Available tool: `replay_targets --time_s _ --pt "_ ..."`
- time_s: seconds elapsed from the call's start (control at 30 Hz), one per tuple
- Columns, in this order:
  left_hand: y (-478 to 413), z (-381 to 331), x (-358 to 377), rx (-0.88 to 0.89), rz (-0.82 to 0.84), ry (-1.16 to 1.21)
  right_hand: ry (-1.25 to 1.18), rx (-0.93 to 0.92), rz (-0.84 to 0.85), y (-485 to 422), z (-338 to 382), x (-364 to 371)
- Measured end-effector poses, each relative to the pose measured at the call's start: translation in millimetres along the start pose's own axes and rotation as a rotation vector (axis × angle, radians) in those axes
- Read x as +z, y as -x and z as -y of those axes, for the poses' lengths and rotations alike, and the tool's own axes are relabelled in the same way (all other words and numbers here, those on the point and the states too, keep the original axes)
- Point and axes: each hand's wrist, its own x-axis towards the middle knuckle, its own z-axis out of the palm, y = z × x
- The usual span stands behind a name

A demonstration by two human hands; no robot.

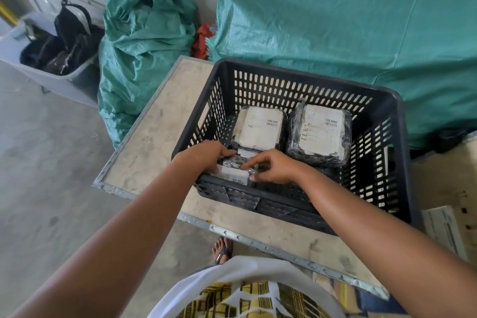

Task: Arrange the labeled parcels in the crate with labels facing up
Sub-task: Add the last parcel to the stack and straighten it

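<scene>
Both hands are down inside the crate (pixel 387 111) at its near-left corner, working on one parcel (pixel 233 171). The left hand (pixel 206 155) curls over the parcel's left end, thumb stretched along its far edge, fingers wrapped down the near side. The right hand (pixel 273 166) grips the parcel's right end, forefinger pointing left across the wrapped top and thumb tucked under near the crate's near wall. The parcel sits tilted between them, a white label strip (with small print on it) showing along its near edge; whether the main label faces up I cannot tell.

Two more parcels lie flat on the crate floor at the far side, side by side and nearly touching. The far-left parcel (pixel 258 129) and the far-right parcel (pixel 321 131) both show white labels with barcodes facing up, under clear wrap over dark packing.

The crate is dark, slotted plastic and stands on a table (pixel 154 131) with a pale top and metal edging, toward its right side. Beyond the table green sacks (pixel 144 41) lean by the wall, and a grey bin (pixel 64 77) with dark bags stands far left.
</scene>
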Motion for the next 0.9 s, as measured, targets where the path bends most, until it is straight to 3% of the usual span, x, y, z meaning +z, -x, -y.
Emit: replay_targets --time_s 0.23,0.53,0.7,0.83,0.9 --pt "0.7 2.0 0.4 0.056 -0.069 0.009 0.1 -0.027 -0.067 -3.4 8.2 -0.2" --pt "18.6 -2.0 -7.7 0.383 -0.569 0.431 -0.113 -0.091 -0.286 47.9 29.9 -50.7" --pt "28.3 -9.8 -13.2 0.561 -0.584 0.373 -0.234 -0.129 -0.327 83.6 52.6 -91.5" --pt "24.5 -18.9 -26.7 0.566 -0.6 0.426 -0.259 -0.134 -0.321 98.0 67.7 -117.6" --pt "20.2 -22.7 -30.3 0.549 -0.59 0.508 -0.198 -0.168 -0.4 97.9 71.7 -120.9"
